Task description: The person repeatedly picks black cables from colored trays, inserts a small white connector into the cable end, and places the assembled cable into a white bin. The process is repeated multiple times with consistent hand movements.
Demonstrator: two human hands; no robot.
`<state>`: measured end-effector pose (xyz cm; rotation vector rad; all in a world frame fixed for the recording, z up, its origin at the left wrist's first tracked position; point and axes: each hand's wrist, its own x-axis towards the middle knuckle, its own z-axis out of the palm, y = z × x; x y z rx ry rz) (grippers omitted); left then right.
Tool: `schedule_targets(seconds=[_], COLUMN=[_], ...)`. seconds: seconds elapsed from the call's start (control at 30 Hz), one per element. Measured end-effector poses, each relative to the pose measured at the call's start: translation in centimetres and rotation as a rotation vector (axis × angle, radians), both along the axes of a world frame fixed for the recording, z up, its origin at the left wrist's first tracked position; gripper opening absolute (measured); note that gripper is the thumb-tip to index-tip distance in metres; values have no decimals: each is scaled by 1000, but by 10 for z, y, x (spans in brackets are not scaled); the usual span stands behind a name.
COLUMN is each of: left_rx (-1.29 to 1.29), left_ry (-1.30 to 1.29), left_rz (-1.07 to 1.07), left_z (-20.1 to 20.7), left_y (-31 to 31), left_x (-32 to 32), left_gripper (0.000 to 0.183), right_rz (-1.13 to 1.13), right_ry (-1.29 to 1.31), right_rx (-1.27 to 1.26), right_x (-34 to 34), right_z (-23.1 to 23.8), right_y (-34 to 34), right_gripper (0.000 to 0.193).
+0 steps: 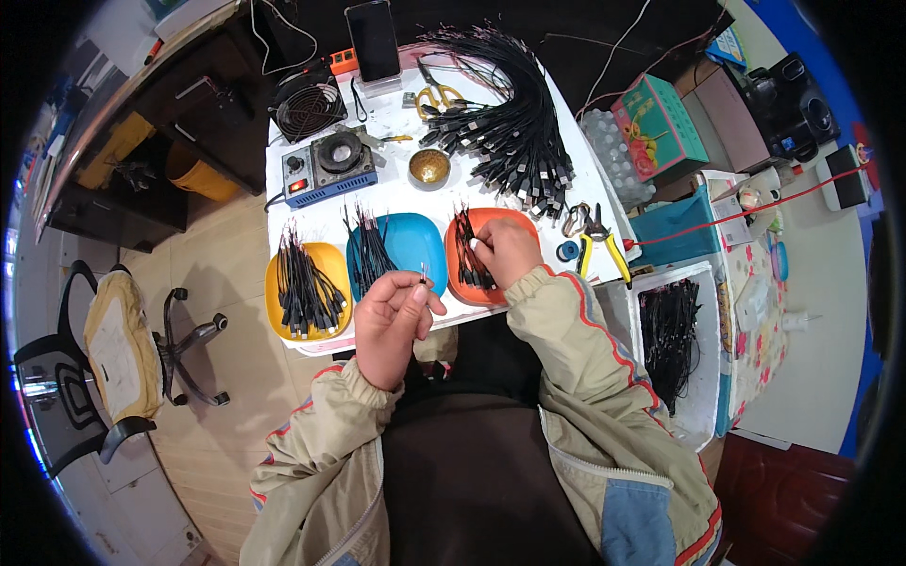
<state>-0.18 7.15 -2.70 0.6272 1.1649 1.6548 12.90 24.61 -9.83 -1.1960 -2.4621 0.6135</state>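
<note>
In the head view, the left hand (394, 316) pinches a small metal-tipped piece (424, 274) between thumb and forefinger, in front of the blue tray (408, 236). The right hand (511, 249) curls over black cables (464, 247) in the orange tray (483, 297); its grip cannot be told. Yellow-handled pliers (584, 258) lie rightward on the worktop (396, 200).

Black cables (464, 247), orange tray (481, 296)

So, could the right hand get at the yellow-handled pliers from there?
Probably yes: the yellow-handled pliers lie just right of the orange tray the right hand is over, with a small blue spool roughly between. That hand seems busy at black cables, though.
</note>
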Motion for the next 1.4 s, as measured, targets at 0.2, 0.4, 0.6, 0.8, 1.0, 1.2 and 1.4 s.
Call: schedule_targets(seconds=[0.2, 0.4, 0.6, 0.8, 1.0, 1.2, 1.4], left_rx=[15, 44, 48, 57, 98, 184, 114], left_ry=[-43, -63, -79, -27, -89, -30, -10], left_rz=[54, 35, 71, 120, 153, 161, 121], left_z=[-2, -3, -4, -1, 9, 16, 17], left_y=[-1, -6, -12, -6, 10, 12, 6], left_x=[1, 4, 5, 4, 10, 18, 20], left_gripper=[11, 13, 14, 15, 13, 10, 7], right_rz=[-22, -44, -87, 50, 264, 468, 489], right_ry=[155, 187, 283, 477, 715, 746, 722], right_rx=[-22, -75, -64, 443, -283, -980, -980], right_x=[2, -9, -10, -10, 5, 14, 13], right_z=[-2, -2, 14, 50, 80, 80, 78], right_y=[0, 2, -2, -13, -41, -65, -64], right_gripper=[9, 10, 10, 15, 9, 16, 15])
